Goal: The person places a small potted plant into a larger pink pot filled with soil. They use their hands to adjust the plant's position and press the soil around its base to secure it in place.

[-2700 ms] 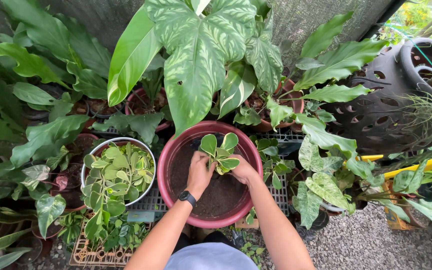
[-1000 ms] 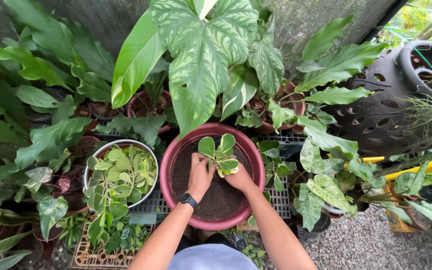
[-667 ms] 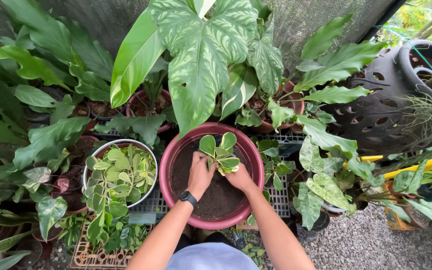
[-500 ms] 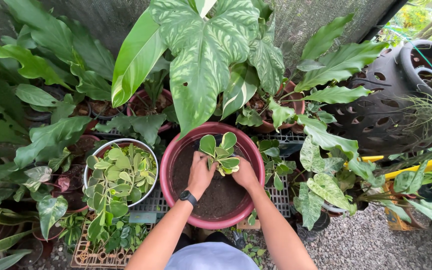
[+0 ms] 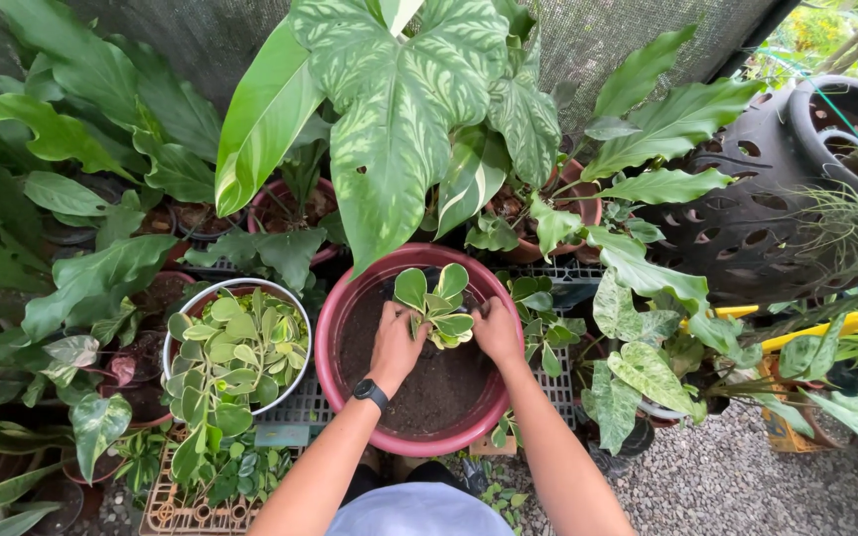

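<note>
Head view: both hands (image 5: 446, 337) hide the small plant's (image 5: 436, 303) base.

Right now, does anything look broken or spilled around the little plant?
Nothing stands out. The small plant stands upright in the red pot; the soil stays inside. Both hands, left and right, press beside it.

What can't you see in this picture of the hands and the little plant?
- Head view: the little plant's stem base and roots, hidden by the left hand, the right hand and soil.
- Fingertips of both hands, tucked under its leaves.
- The red pot's far rim, behind the big striped leaf.
</note>
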